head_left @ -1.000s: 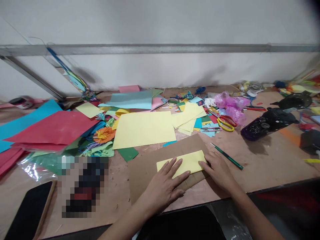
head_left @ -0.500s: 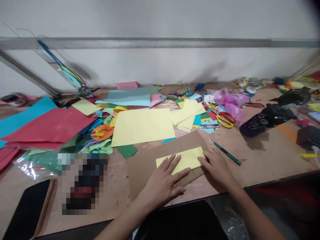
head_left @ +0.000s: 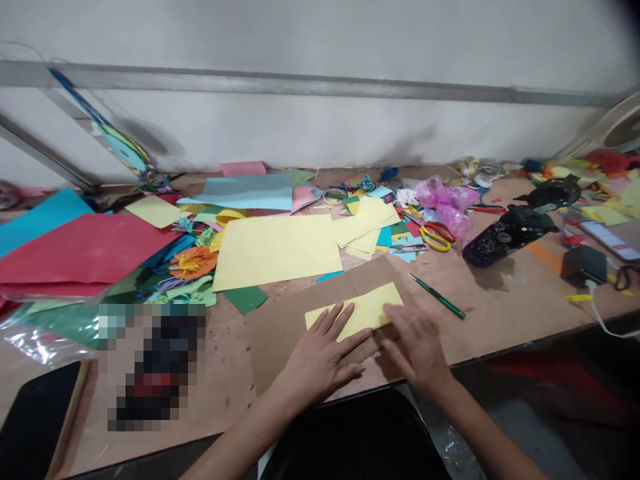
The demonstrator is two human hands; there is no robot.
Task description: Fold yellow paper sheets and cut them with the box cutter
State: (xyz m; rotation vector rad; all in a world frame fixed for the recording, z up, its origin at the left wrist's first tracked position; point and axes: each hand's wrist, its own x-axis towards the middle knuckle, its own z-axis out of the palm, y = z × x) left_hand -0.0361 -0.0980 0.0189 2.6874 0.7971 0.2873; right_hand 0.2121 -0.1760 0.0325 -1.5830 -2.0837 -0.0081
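Observation:
A folded strip of pale yellow paper (head_left: 374, 308) lies on a brown cardboard sheet (head_left: 280, 320) near the front edge of the table. My left hand (head_left: 320, 357) rests flat over the paper's left half, fingers spread. At its right end is my right hand (head_left: 417, 343), fingers apart, the fingertips at the paper's lower right edge; whether they touch it I cannot tell. Just right of the cardboard lies a green pen-like tool (head_left: 437, 296). A larger yellow sheet (head_left: 277, 250) lies behind the cardboard.
Coloured paper, scraps and yarn pieces crowd the back. Yellow-handled scissors (head_left: 436, 239), thread snips (head_left: 407, 248) and a dark bottle (head_left: 507, 235) lie to the right. A red sheet (head_left: 80, 253), a phone (head_left: 43, 417) and a pixelated dark object (head_left: 160, 367) are at the left.
My right hand has shifted from the paper's right end toward its lower edge, fingers now more spread. The left hand stays on the paper. The view has turned slightly right.

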